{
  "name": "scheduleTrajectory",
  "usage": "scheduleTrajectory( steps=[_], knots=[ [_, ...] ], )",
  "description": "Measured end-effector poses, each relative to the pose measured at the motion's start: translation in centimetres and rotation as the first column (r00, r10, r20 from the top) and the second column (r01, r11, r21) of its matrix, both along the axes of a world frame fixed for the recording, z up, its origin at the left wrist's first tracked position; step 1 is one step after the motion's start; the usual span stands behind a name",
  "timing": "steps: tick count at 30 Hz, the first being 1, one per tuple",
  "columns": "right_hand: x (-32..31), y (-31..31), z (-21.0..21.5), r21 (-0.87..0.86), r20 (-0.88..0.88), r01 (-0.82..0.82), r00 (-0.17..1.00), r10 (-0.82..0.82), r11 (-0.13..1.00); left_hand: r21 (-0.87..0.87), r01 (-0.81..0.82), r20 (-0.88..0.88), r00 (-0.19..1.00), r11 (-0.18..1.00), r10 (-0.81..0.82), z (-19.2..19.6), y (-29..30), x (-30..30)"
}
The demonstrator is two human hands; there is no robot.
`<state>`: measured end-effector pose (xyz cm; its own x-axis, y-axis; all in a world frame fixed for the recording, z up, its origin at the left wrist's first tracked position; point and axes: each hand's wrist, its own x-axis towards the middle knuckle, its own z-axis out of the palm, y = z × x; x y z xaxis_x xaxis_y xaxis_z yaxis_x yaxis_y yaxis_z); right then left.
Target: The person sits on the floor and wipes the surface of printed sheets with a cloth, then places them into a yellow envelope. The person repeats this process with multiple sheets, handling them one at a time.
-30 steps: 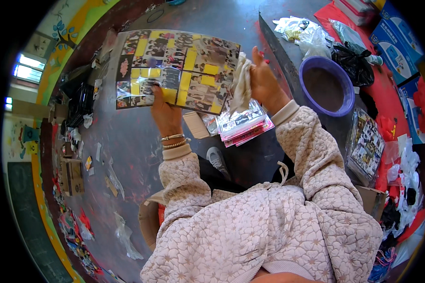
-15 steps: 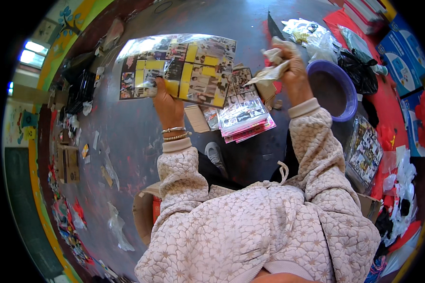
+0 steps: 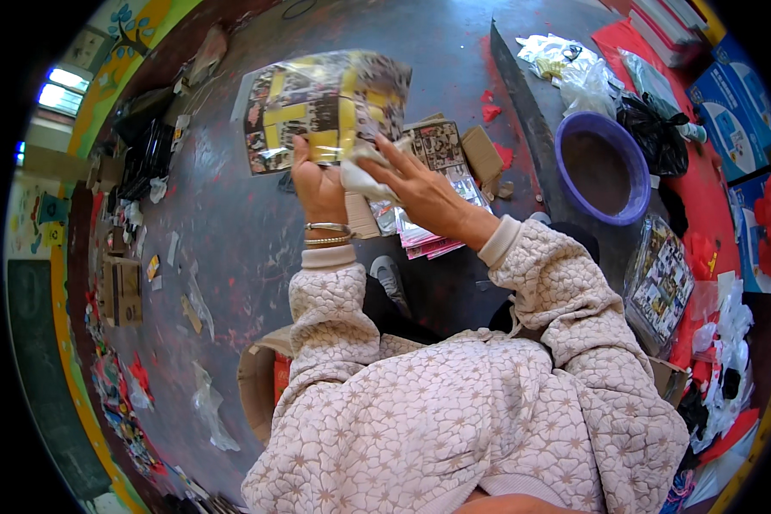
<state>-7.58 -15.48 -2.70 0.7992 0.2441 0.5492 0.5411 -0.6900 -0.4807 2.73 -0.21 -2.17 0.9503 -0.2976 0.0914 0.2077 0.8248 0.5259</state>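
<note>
— What sat nearest the camera?

— The person's quilted pale sleeves (image 3: 454, 403), rising from six o'clock. Past them the left hand (image 3: 319, 188), with bangles at the wrist, gripped the lower edge of a clear-wrapped packet of printed yellow-and-black sheets (image 3: 325, 107), thumb and fingers closed on it.

— And the other hand?

— The right hand (image 3: 420, 190) came in from four o'clock, fingers stretched long toward ten o'clock and lying close together, pinching a crumpled white scrap (image 3: 360, 178) against the packet's lower right corner.

— How did the packet lie?

— Held up off the floor, just above both hands, at about twelve o'clock from them. Its long axis ran roughly nine to three, the right end tipped slightly upward, printed face toward the camera.

— Farther out?

— Under the right hand, a stack of similar packets (image 3: 433, 218) on the dark floor (image 3: 231, 223). At two o'clock, well apart, a purple basin (image 3: 600, 167); beyond it black and clear bags (image 3: 651, 128) on a red mat (image 3: 702, 206).
</note>
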Motion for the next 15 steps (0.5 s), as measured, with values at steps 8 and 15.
scheduleTrajectory(
  steps=[8, 15],
  knots=[
    [0.5, -7.3, -3.4, 0.808, -0.542, 0.569, 0.618, 0.569, 0.152, -0.417, 0.169, 0.019, 0.984, 0.893, -0.177, 1.8, 3.0, 0.6],
    [0.8, -4.3, 1.8, 0.876, 0.013, 0.338, 0.697, 0.717, -0.344, -0.231, 0.172, 0.053, 0.985, 0.958, -0.165, 1.5, 2.1, -0.3]
  ],
)
